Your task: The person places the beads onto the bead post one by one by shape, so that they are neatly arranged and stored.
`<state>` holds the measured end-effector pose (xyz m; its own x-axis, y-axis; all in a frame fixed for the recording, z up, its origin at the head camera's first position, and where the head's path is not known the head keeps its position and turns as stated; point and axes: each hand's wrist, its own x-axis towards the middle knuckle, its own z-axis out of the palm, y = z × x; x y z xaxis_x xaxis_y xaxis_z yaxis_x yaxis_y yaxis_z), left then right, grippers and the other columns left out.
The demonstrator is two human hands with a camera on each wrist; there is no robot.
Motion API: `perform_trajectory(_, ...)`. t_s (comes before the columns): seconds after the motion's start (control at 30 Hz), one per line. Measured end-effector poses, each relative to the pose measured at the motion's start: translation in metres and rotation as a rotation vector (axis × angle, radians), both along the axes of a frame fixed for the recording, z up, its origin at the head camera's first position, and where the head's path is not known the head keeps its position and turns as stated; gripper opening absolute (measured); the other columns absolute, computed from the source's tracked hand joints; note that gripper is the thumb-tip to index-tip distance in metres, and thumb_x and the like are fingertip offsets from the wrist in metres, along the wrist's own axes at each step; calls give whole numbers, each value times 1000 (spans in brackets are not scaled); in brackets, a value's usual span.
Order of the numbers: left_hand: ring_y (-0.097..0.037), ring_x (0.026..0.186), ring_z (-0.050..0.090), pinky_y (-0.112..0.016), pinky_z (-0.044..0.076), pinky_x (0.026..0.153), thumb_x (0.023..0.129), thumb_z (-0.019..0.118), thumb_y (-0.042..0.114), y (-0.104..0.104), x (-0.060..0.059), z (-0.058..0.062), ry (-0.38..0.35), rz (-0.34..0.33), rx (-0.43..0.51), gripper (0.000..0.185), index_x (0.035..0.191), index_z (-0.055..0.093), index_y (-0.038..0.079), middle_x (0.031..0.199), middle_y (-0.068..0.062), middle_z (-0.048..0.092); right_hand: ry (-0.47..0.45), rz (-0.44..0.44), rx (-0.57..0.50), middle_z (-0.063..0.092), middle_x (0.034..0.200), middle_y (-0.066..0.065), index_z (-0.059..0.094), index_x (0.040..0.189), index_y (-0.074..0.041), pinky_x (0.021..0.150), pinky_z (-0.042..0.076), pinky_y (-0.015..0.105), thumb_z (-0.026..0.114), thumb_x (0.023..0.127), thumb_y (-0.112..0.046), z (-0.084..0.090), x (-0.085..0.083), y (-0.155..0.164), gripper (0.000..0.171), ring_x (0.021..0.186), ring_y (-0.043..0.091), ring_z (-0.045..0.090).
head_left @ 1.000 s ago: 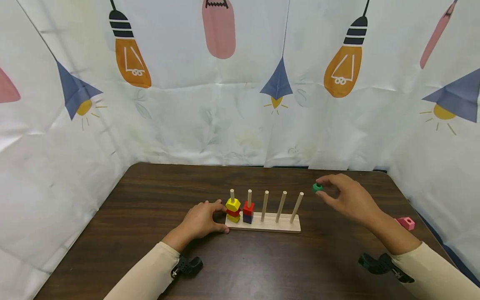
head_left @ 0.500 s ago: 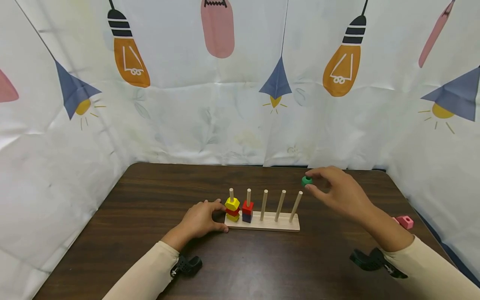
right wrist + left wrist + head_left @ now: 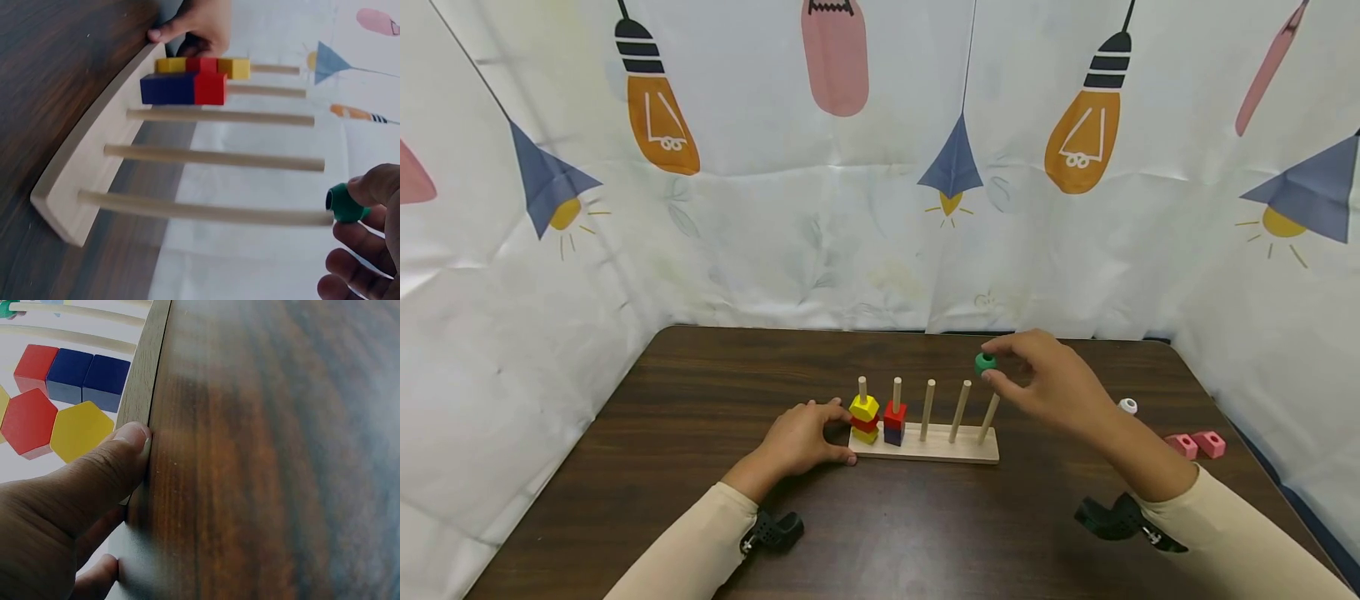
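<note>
Green bead (image 3: 983, 367) moved leftward — near peg (image 3: 206, 209) by right edge of rack (image 3: 936, 452).

Peg board (image 3: 925, 452): on table (image 3: 940, 533), lower centre of frame | hexagonal blocks (image 3: 865, 408): on leftmost peg (image 3: 862, 387) | cubes (image 3: 895, 417): on second peg (image 3: 897, 392) | bead (image 3: 981, 367): near rightmost peg (image 3: 988, 419)

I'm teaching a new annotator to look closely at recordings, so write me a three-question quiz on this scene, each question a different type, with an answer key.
1. How many pegs on the wooden base carry nothing?
2. True or false: on the second peg from the left in the head view, the red cube sits beneath the blue cubes.
3. Fill in the blank: the right hand pinches a ____.

Key:
1. Three.
2. False; the red cube is on top of the blue cubes.
3. Green bead.
</note>
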<state>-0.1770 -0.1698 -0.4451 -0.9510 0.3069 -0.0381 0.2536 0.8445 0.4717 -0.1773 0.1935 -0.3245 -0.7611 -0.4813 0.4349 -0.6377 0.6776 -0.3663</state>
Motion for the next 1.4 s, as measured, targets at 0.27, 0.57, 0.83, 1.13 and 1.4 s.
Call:
perform_trajectory(0.27,-51,137,44,-65,36,109,74,92,45,0,-1,-1,3,0,2,58,124,74,21,149,-12,54,33,34,-8,67,110,1,71,121,-9,71,52,36,82,89,-15,-2,1,-16,34,88,17,57)
perform_trajectory(0.57,-51,136,45,-66,37,108,73,92,45,0,-1,0,0,3,1,57,122,75,21,148,-12,54,-6,46,-42,68,114,2,72,120,-9,74,52,37,80,90,-13,-3,3,-32,31,93,17,60)
perform_trajectory(0.83,-52,137,43,-67,36,108,74,91,45,-1,0,0,-7,5,6,57,123,74,22,150,-12,53,-43,77,-77,68,112,2,70,121,-6,82,56,41,80,90,-11,-4,5,-44,33,101,24,64)
perform_trajectory(1.13,-52,138,42,-68,35,108,74,91,44,-1,0,0,-7,8,5,57,124,74,23,150,-11,53,-44,101,-105,68,109,0,70,120,-6,80,58,37,82,89,-10,-10,6,-53,33,96,19,65)
perform_trajectory(1.4,-53,138,41,-70,33,108,74,91,45,-1,0,-1,-13,9,8,57,124,74,24,150,-11,52,-70,80,-116,67,106,-1,69,119,-6,75,57,33,80,90,-8,-13,10,-62,31,88,15,63)
